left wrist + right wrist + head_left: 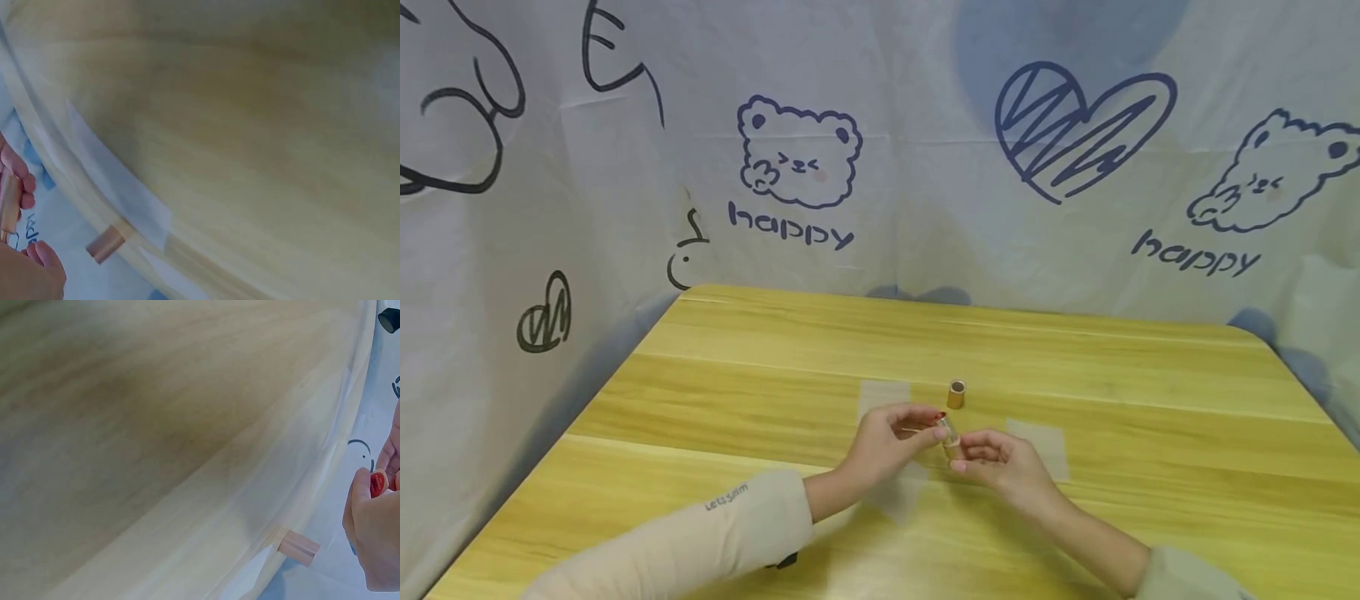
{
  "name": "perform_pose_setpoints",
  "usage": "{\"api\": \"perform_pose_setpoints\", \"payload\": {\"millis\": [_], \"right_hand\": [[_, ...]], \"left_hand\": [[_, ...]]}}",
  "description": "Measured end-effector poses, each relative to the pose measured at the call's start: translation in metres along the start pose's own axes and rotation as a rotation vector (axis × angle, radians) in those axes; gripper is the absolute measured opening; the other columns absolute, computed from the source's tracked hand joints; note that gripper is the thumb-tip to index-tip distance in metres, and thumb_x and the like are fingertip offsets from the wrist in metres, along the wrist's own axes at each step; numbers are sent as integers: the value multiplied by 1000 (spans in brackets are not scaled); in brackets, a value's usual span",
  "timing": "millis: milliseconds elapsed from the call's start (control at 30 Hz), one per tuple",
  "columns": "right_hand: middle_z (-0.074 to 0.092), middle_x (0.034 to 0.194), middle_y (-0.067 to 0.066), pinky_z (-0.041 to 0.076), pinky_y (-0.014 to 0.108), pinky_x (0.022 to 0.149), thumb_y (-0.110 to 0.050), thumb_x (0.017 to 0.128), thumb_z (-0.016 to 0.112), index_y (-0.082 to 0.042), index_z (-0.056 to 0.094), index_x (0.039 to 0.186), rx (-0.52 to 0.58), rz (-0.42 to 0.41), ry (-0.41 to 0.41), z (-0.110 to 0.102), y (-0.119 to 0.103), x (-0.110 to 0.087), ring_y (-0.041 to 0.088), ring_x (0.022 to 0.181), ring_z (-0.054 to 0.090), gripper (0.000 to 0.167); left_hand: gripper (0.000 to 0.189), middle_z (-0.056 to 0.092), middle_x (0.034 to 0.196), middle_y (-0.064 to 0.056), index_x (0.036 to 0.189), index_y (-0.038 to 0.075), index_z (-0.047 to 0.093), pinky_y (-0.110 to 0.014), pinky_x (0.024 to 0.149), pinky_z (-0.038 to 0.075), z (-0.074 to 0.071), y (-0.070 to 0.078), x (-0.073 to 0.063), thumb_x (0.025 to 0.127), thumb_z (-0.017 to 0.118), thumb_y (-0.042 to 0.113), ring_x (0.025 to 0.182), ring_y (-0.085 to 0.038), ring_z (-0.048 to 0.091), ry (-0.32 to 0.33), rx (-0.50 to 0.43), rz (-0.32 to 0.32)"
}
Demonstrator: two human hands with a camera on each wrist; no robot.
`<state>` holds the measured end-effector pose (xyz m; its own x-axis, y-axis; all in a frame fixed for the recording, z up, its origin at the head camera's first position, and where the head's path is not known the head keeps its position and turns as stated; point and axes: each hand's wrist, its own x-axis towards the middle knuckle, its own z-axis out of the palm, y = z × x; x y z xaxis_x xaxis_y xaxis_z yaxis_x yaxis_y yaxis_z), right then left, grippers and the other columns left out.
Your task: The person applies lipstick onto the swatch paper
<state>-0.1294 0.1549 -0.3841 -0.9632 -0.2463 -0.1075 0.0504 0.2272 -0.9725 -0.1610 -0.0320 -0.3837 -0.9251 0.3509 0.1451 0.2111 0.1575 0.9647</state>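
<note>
A gold lipstick tube with a silver collar is held tilted between the two hands above the table. My right hand pinches its gold base between thumb and fingers. At the upper end, my left hand has thumb and forefinger at the silver collar, where a spot of red shows. The right wrist view shows the tube's round red bottom beside the right hand. Just beyond the hands, the gold cap stands upright on the table, its dark opening facing up.
The yellow wood-grain table carries several pale taped patches around the hands. Behind it hangs a white cloth printed with bears and hearts. A small black object shows under the left sleeve.
</note>
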Motion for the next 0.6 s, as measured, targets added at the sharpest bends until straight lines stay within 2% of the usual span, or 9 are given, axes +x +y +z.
{"api": "perform_pose_setpoints", "payload": {"millis": [133, 300, 600], "right_hand": [[64, 107, 17, 54, 22, 83, -13, 83, 69, 11, 53, 115, -7, 8, 6, 3, 1, 0, 13, 93, 62, 44], [65, 104, 17, 54, 19, 80, -11, 82, 69, 12, 54, 112, -9, -8, 12, 6, 3, 0, 12, 90, 62, 41], [65, 102, 22, 53, 18, 78, -8, 82, 69, 14, 55, 107, -45, -75, 13, 9, 5, 0, 15, 90, 63, 37]], "left_hand": [[31, 69, 99, -19, 103, -4, 66, -18, 75, 54, 5, -1, -4, 82, 71, 19, 87, -23, 68, 47, -23, -24], [28, 70, 95, -19, 98, -4, 67, -19, 75, 55, 9, 0, -6, 81, 72, 17, 84, -23, 69, 85, -33, -34], [25, 70, 96, -19, 97, -4, 67, -22, 77, 56, 11, 0, -5, 82, 71, 15, 87, -25, 69, 83, -16, -37]]}}
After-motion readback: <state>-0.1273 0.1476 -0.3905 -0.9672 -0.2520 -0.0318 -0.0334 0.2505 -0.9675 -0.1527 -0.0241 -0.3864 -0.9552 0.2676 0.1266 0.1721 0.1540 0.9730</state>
